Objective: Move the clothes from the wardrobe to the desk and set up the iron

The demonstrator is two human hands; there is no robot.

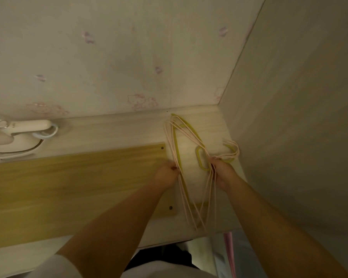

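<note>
The bundle of pink and yellow hangers [189, 157] lies on the desk [109, 133] near the right wall. The left hand [167, 174] pinches one side; the right hand [222, 171] grips the necks. The iron [18, 135] rests far left.

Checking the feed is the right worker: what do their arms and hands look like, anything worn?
Both forearms are bare up to the bottom edge of the picture. No gloves, rings, watch or bands show on the left hand or the right hand. A white garment, perhaps a short sleeve or shirt, shows at the lower edge.
</note>
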